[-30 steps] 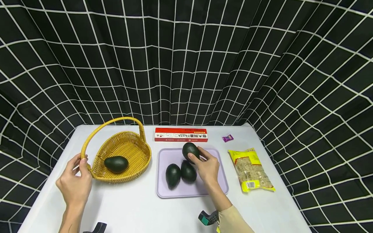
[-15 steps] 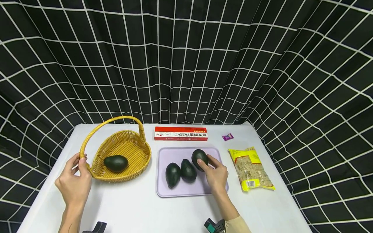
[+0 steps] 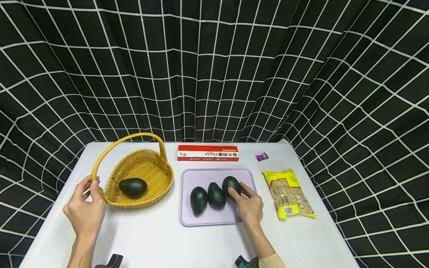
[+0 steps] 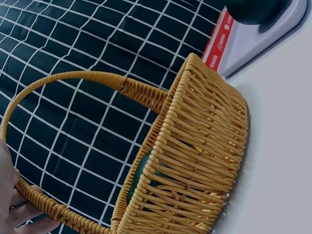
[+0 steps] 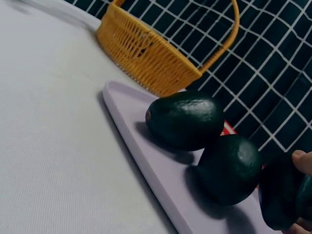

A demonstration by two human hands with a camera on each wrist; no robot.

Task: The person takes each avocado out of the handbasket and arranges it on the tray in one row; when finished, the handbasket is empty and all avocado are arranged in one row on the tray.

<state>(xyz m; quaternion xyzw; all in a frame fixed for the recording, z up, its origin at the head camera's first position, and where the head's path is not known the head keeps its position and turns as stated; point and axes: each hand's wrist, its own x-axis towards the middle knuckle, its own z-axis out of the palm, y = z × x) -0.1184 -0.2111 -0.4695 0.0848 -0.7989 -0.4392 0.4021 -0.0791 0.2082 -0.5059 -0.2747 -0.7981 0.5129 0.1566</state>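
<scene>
My left hand [image 3: 86, 208] grips the handle of a yellow wicker basket [image 3: 157, 191] near its lower left end. Inside the basket lies one dark green avocado [image 3: 133, 187]. On a pale lilac tray [image 3: 191, 176], my right hand [image 3: 250, 204] holds an avocado [image 3: 231, 186] between thumb and fingers, at the right of two others. Those are a left avocado [image 3: 199, 201] and a middle avocado [image 3: 216, 196], lying side by side. In the right wrist view only fingertips [image 5: 303, 161] show at the right edge, on the held avocado [image 5: 280, 190].
Behind the tray lies a red and white pasta box [image 3: 207, 153]. A small purple packet [image 3: 261, 157] is at the back right. A yellow and clear food bag [image 3: 289, 193] lies right of the tray. A black gridded curtain [image 3: 214, 74] stands behind the white table [image 3: 151, 238].
My right hand has carried its avocado from above the middle one rightward and down to the tray's right side. The left hand keeps its hold on the basket handle.
</scene>
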